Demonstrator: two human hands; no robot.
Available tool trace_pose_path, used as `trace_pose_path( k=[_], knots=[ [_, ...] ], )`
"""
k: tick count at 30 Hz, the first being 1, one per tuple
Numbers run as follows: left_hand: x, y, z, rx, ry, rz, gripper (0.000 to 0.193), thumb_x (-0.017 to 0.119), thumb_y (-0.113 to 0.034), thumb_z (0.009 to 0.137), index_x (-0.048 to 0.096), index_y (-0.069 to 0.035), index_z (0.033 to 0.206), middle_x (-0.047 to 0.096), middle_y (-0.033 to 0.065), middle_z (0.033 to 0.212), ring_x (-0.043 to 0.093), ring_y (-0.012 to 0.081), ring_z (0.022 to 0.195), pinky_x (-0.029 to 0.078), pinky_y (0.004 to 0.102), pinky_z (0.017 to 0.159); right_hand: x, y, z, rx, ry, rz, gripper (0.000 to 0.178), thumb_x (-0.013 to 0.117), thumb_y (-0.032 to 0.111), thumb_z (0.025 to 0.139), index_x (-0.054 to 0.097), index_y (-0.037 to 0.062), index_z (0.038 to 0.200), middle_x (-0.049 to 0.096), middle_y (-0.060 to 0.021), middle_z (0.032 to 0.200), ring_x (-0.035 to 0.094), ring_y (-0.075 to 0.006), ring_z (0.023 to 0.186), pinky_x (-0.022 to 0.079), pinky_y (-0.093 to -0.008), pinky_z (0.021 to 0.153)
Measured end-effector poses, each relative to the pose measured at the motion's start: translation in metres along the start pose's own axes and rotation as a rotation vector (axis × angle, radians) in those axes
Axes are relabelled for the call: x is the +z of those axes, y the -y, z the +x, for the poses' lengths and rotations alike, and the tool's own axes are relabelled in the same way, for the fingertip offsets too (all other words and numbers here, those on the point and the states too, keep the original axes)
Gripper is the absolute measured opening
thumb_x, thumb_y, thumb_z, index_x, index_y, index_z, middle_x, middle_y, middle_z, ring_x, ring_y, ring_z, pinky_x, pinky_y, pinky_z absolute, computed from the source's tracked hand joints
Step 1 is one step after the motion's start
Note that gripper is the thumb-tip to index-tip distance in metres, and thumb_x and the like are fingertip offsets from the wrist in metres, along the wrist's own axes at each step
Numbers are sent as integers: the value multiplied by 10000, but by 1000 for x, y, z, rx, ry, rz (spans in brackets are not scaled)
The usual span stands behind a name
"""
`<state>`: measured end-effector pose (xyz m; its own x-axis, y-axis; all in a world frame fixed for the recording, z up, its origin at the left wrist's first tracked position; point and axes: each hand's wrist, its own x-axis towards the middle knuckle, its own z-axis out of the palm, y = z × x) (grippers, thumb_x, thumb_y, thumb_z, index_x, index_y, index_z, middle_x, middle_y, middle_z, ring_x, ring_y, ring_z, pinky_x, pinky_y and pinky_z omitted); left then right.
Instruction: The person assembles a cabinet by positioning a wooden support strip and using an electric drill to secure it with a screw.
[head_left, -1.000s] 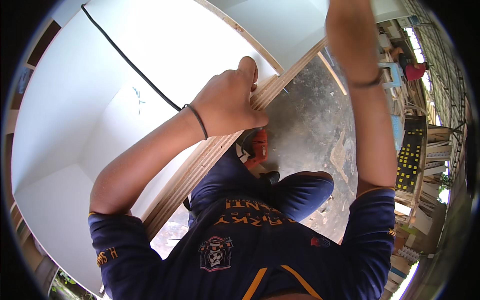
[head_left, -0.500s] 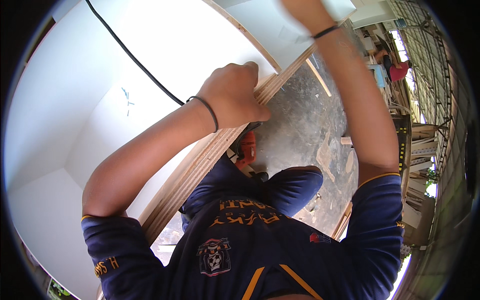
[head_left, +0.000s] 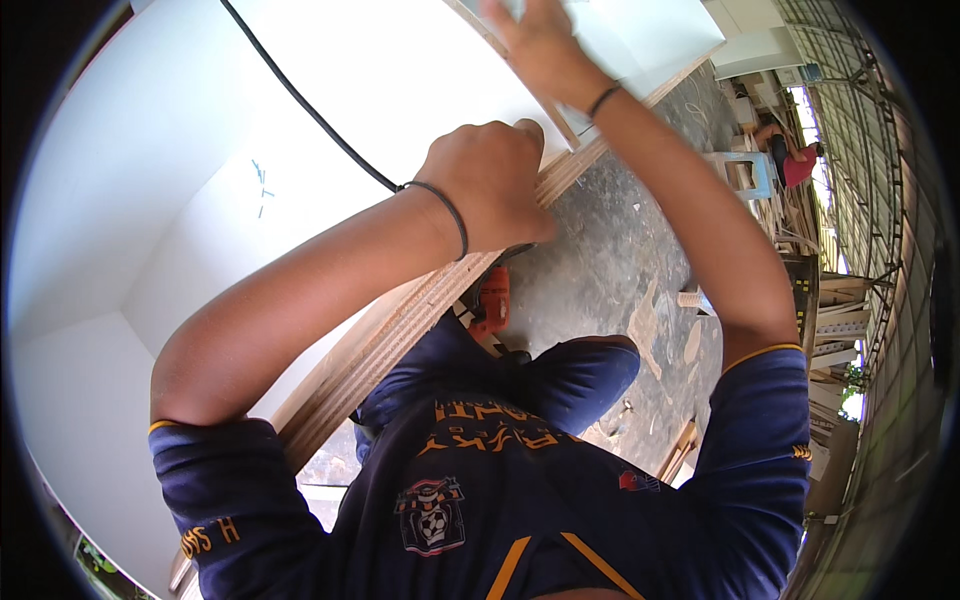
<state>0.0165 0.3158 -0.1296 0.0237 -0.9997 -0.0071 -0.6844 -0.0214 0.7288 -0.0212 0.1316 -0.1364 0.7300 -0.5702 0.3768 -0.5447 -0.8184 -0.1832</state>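
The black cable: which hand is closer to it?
Left: the left hand has the black cable reaching its wrist in this view; the right hand is apart, farther right.

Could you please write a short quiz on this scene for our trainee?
1. Multiple choice: which hand is on the layered wooden edge? A) the right; B) the left; C) neither.
2. True or false: the two hands are touching each other.
3. Fill in the blank: the black cord goes out of sight at the left ____.

Key:
1. B: the left hand is on it.
2. False: the right hand is raised, apart from the left.
3. Wrist.
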Motion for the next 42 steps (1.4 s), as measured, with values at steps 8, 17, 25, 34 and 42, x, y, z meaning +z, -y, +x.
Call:
trace_pose_path(
  k=[8,17,25,34,42],
  knots=[
    [-12,-14,-6,149,121,133,332,629,-160,706,600,34,974,683,168,836,686,288,797,534,393,692,-5,15,-19,-157,121,108,568,374,341,1013,251,-60,1397,379,-272,1346,334,-315,1302,266,-363,1083],
    [28,-52,-28,22,-35,502,394,598,-184,770,473,-53,1120,541,333,1022,622,404,823,497,428,582,-15,24,-20,-6,212,125,790,447,544,934,234,-36,1426,292,-265,1432,306,-348,1345,274,-380,1093],
    [36,-41,-14,1,-17,414,426,612,-183,761,445,-44,1128,514,340,1050,619,421,811,476,402,529,-5,23,-17,-12,195,140,756,436,538,944,242,-6,1432,359,-234,1411,337,-311,1339,278,-374,1090],
    [50,-35,-10,83,-172,472,415,602,-278,758,485,-49,1083,579,279,952,607,373,842,486,473,612,-4,-17,-16,-76,173,183,614,355,457,997,276,31,1431,379,-173,1395,324,-248,1339,225,-333,1109],
    [50,-8,-20,303,-234,288,278,621,-96,749,478,-11,972,612,155,785,660,270,699,550,328,575,18,-4,-32,-51,55,271,713,431,459,958,248,-76,1392,327,-309,1392,302,-420,1320,215,-448,1113]
  ],
)
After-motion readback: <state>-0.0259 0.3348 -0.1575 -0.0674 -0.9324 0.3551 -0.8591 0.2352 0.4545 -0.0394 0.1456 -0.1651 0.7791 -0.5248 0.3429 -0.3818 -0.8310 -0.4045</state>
